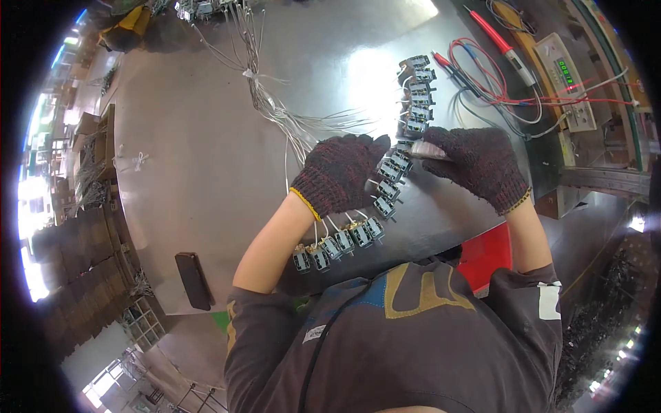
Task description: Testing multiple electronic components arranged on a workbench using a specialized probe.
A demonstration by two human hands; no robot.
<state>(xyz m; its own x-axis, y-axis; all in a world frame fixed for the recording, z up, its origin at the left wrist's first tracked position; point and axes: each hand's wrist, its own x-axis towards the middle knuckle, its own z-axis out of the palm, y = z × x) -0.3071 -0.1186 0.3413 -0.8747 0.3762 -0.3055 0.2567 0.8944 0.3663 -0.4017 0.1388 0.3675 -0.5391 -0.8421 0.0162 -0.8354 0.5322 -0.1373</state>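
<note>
While the gloved left hand [339, 173] presses flat on the row of some sixteen small motors [385, 189], the right hand [478, 165], at three o'clock, pinches a silver tool [427, 150].

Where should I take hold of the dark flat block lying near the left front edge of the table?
Grip the dark block across its two long sides, near the middle, coming down from above. It lies flat and alone on the metal table, long and narrow, so the short span suits a pinch. The left hand is nearer, but it rests on the row of small motors.
</note>
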